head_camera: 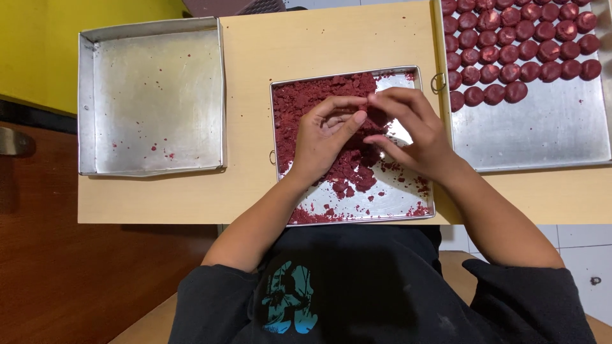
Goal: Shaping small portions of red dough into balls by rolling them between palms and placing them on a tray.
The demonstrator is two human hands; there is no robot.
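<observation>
Left hand [325,137]: fingers curled, cupped over red crumbs [319,95], pinching some.
Right hand [411,130]: fingers bent, fingertips meeting the left's over the crumb tray [417,204].

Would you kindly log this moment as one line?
left hand + right hand: in red crumbs | middle tray | balls: right tray
</observation>
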